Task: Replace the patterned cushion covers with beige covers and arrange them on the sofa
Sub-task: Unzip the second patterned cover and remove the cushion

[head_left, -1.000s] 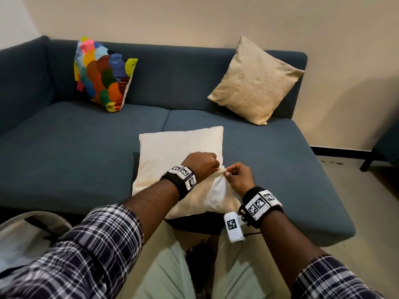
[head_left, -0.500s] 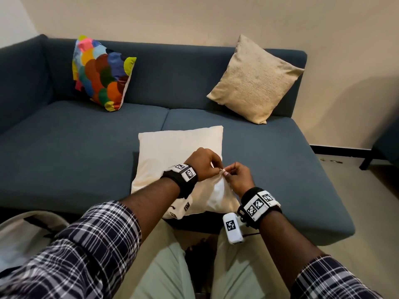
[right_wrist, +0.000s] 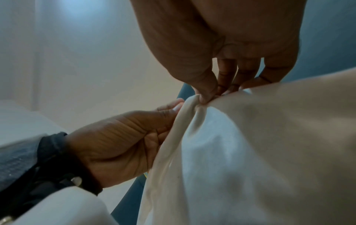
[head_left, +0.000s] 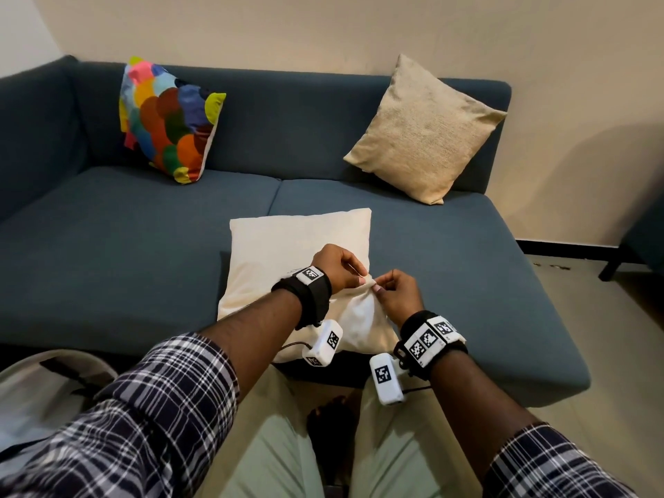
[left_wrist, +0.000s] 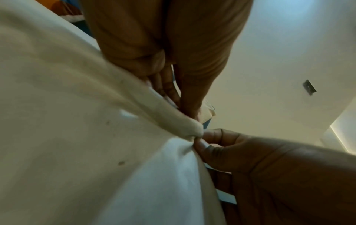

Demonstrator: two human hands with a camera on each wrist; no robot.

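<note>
Blue sofa (head_left: 107, 253) fills the head view, with a patterned cushion (head_left: 169, 120) leaning on its backrest far left, a tan cushion (head_left: 424, 127) far right, and a cream cushion (head_left: 294, 246) lying flat at the near seat edge, where the left hand (head_left: 336, 266) and right hand (head_left: 397, 294) meet at its right edge, both pinching the fabric. From the left wrist, the left hand (left_wrist: 163, 50) nips a raised fold of the cream cushion (left_wrist: 77, 137) between thumb and fingers, the right hand (left_wrist: 250, 155) pinching just beside it. From the right wrist, the right hand (right_wrist: 221, 45) pinches the fold's tip on the cream cushion (right_wrist: 250, 152) while the left hand (right_wrist: 123, 141) grips the cloth just left of it.
</note>
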